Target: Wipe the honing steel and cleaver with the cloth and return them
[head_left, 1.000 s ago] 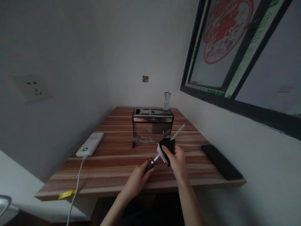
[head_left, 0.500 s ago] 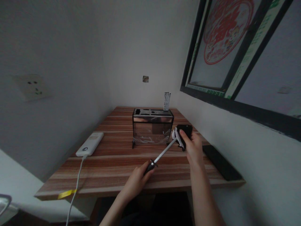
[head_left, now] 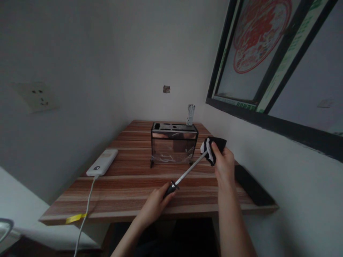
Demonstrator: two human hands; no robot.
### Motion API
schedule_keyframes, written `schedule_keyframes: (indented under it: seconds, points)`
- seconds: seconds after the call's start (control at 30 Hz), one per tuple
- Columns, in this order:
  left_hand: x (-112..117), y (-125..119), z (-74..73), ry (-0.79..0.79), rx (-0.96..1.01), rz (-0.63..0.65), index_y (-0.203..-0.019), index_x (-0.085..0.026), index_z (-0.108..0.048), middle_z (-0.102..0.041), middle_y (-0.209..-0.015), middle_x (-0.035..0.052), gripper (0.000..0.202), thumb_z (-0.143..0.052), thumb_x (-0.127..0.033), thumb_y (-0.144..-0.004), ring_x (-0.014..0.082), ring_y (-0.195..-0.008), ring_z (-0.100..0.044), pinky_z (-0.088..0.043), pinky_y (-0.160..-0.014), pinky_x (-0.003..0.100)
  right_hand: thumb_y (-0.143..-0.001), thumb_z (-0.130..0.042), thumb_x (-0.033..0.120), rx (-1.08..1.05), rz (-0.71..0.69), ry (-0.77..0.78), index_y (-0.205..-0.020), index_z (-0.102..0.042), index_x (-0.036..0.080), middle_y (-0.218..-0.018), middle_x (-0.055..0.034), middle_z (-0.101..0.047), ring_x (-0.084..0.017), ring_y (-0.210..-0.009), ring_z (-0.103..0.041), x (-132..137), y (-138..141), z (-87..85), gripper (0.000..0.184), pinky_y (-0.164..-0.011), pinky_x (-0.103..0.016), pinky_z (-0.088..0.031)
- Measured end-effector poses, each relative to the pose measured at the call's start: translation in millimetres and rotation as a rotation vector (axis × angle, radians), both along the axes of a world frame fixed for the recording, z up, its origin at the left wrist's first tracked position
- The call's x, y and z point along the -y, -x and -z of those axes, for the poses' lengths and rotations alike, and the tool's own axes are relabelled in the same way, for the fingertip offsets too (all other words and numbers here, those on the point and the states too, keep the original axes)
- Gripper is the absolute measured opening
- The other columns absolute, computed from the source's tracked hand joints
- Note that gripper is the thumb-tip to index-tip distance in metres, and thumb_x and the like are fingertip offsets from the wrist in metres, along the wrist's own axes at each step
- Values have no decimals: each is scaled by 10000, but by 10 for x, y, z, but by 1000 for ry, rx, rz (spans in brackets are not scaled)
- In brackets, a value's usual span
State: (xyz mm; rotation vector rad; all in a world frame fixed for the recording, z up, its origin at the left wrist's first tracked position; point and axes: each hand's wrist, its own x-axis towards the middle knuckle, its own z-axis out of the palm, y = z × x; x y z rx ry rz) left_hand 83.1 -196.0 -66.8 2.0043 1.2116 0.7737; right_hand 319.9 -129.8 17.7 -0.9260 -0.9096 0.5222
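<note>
On a striped wooden table (head_left: 125, 194) against pale walls, a white power bank (head_left: 102, 162) lies at left, and the left hand (head_left: 155, 204) is wrapped about the black handle (head_left: 169, 190) of a rod (head_left: 190, 168) that slants rightward, near a clear-fronted holder (head_left: 166, 146). The rod's far end meets a black-and-white cloth (head_left: 219, 143), pinched between the thumb and fingers of the right hand (head_left: 225, 165), with a flat black slab (head_left: 253, 185) beyond. This looks like wiping the rod; the next move probably calls for a steady handle and even cloth pressure.
</note>
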Motion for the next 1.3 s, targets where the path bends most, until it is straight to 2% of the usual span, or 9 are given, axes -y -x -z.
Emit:
schedule_keyframes:
  seconds: [0.13,0.27,0.37,0.57,0.67,0.73,0.83,1.03,1.3]
  points:
    - [-4,1,3,4,2,1,-1077,-187,-578,-684,-974,63,281,-451,-344,-882,216,-894,-623,-431,-806,262,-670,-716,445,-5,-57,8,-817,-677,153,-736,-31,-690,-140,-604,-613,35,66,15,330,-536,-231,-478]
    - [-6,3,14,-5,49,-3,-1053,-195,-578,-679,-984,57,267,-435,-349,-889,211,-894,-617,-431,-761,245,-679,-707,460,68,-148,109,-775,-675,147,-643,-24,-674,-122,-502,-569,123,234,85,330,-450,-214,-444]
    - [-13,4,13,-7,77,-15,-1033,-178,-572,-676,-924,53,260,-432,-347,-892,201,-847,-616,-427,-732,241,-707,-677,472,158,-231,164,-791,-662,140,-630,-33,-667,-127,-470,-552,193,416,195,343,-412,-220,-422]
    - [-41,7,20,-7,136,-23,-1041,-153,-562,-670,-876,57,288,-422,-360,-899,196,-806,-611,-432,-729,246,-720,-670,407,307,-255,216,-862,-667,149,-792,-71,-711,-207,-710,-649,329,743,369,295,-633,-289,-506]
    - [-62,4,40,-11,181,-22,-1073,-146,-569,-675,-960,82,304,-431,-349,-892,221,-890,-614,-443,-791,271,-702,-679,366,337,-291,250,-912,-659,149,-867,-90,-715,-236,-797,-656,402,863,444,303,-728,-332,-508]
    - [-71,0,47,-18,223,-13,-1125,-152,-567,-669,-1040,93,327,-442,-338,-886,236,-966,-606,-440,-842,290,-684,-685,351,352,-306,291,-904,-652,145,-857,-97,-713,-242,-788,-655,441,926,507,304,-719,-340,-511]
    - [-74,-6,47,-17,249,-7,-1185,-156,-552,-659,-1103,102,364,-459,-329,-879,249,-1005,-602,-438,-881,314,-670,-686,357,358,-293,343,-877,-641,144,-818,-95,-708,-241,-750,-654,476,978,590,300,-680,-336,-515]
    - [-76,3,50,-16,242,2,-1216,-154,-536,-643,-1150,109,374,-466,-305,-881,251,-1050,-589,-428,-911,318,-675,-688,335,324,-318,340,-952,-627,150,-917,-100,-705,-241,-840,-653,487,969,608,338,-762,-341,-509]
    - [-63,-4,59,-9,215,5,-1169,-169,-555,-670,-1070,83,330,-461,-304,-883,219,-937,-620,-452,-819,275,-695,-672,330,290,-318,322,-906,-640,144,-874,-98,-714,-236,-797,-667,531,967,576,283,-738,-338,-523]
